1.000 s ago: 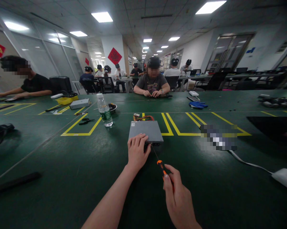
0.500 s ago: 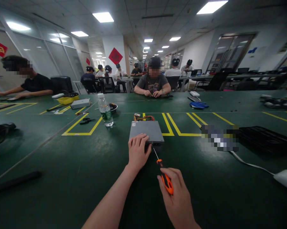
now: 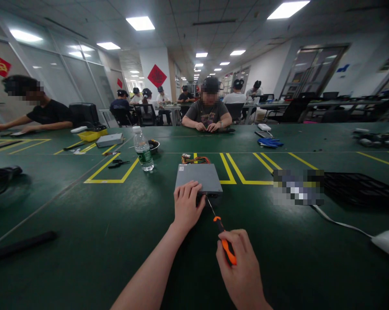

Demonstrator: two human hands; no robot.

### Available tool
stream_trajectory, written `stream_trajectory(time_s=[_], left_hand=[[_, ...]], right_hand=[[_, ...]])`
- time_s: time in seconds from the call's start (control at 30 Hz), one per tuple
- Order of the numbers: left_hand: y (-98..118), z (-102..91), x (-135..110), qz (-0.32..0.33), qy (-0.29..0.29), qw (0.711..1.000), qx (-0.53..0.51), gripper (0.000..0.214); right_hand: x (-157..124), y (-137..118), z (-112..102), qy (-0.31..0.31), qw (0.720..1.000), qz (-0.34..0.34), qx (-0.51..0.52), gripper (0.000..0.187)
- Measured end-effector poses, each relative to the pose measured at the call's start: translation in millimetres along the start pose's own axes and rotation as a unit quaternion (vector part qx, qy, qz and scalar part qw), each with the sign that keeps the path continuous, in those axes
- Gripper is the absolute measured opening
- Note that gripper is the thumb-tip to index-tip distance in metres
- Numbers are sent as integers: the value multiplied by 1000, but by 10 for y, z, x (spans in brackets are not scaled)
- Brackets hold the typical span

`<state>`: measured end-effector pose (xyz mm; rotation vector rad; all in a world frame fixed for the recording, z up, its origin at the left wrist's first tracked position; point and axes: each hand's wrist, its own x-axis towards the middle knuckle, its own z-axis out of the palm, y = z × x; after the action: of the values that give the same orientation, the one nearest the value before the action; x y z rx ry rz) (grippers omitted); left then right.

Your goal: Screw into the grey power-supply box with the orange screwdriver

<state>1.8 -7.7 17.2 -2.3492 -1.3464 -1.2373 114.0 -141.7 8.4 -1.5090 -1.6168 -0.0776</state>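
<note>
A flat grey metal box (image 3: 199, 177) lies on the green table (image 3: 84, 224) with coloured wires (image 3: 194, 159) at its far end. My left hand (image 3: 186, 206) rests on the box's near left corner, fingers laid flat over the edge. My right hand (image 3: 241, 269) is closed round the orange handle of a screwdriver (image 3: 220, 234). Its thin shaft points up and left, with the tip at the box's near face.
A water bottle (image 3: 143, 149), black pliers (image 3: 117, 163) and a dark bowl (image 3: 153, 145) stand left of the box. A keyboard (image 3: 359, 187), a white mouse (image 3: 388, 242) with its cable and blue gloves (image 3: 269, 142) lie right. Several people sit at the tables behind.
My right hand has shifted its grip on the screwdriver handle, showing more orange. A dark object at the right edge gave way to the keyboard. My left hand stays on the box.
</note>
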Motion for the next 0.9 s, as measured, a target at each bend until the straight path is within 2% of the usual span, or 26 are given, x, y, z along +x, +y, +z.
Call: stream_trajectory(time_s=[0.13, 0.27, 0.47, 0.57, 0.67, 0.8, 0.9], left_hand=[[1, 2, 0, -3, 0, 1000, -1, 28], [0, -2, -1, -4, -7, 1000, -8, 28], [-2, 9, -2, -1, 2, 1000, -4, 27], [-4, 12, -1, -1, 0, 1000, -10, 27], [-7, 13, -2, -2, -1, 1000, -9, 27], [-10, 11, -4, -1, -3, 1000, -2, 26], [-9, 9, -3, -2, -5, 1000, -4, 27]], right_hand=[[-9, 2, -18, -9, 998, 63, 10, 30], [-47, -9, -30, -30, 991, 124, 32, 30], [-23, 16, 4, 37, 999, 22, -23, 22], [3, 32, 7, 48, 998, -16, -43, 20], [20, 16, -7, 38, 999, -12, -30, 18], [22, -9, -34, 23, 999, 33, 26, 22], [9, 12, -30, 55, 998, 24, 14, 22]])
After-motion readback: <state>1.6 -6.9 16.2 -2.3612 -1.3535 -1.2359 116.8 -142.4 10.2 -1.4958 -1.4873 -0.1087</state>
